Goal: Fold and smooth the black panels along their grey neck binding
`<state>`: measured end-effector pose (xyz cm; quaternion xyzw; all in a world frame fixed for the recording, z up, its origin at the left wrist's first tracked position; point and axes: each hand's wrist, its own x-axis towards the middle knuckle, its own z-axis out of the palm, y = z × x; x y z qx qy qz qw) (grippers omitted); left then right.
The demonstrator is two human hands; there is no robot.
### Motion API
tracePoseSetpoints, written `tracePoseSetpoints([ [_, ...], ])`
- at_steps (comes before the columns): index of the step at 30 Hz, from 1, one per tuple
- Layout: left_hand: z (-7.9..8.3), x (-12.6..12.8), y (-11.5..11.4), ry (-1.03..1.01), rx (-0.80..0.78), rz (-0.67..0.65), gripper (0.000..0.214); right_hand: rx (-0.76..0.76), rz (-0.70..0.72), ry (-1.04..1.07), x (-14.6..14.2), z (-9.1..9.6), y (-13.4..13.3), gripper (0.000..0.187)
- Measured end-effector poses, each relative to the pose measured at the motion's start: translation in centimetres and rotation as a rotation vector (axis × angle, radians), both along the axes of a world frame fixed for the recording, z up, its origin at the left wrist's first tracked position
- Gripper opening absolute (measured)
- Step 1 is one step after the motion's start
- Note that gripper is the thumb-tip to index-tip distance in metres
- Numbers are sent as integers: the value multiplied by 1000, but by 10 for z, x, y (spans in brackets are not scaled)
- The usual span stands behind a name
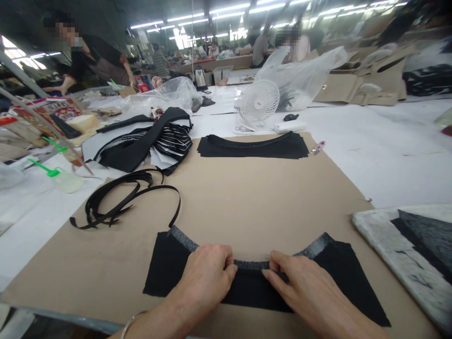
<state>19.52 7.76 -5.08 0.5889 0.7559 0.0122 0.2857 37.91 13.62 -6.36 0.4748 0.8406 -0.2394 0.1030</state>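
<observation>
Green-capped bottles [52, 172] lie at the far left edge. Right of them, loose black straps [116, 197] coil on the left part of the brown paper sheet [247, 197], with a pile of striped black cloth [155, 141] above. At lower centre, the black fabric piece [169, 263] lies flat on the paper, its grey curved edge [181, 239] facing up-frame. The left hand [206, 273], fingers curled, pinches that edge at mid-curve. Just beside it, the right hand [300, 287] nips the same edge between thumb and straight, close-set fingers. Upper centre holds a second black stack [252, 147] and a white fan [259, 103]. A grey felt pad [406, 245] sits lower right.
</observation>
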Motion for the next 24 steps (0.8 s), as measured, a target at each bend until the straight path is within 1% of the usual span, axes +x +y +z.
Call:
tracePoseSetpoints([
  [7, -3, 0, -1, 10, 11, -10, 18, -2, 3, 4, 0, -4, 0, 20],
  [15, -3, 1, 0, 18, -15, 3, 18, -6, 3, -23, -1, -4, 0, 21],
  [24, -8, 1, -2, 24, 19, 1, 18, -8, 1, -26, -1, -5, 0, 21],
])
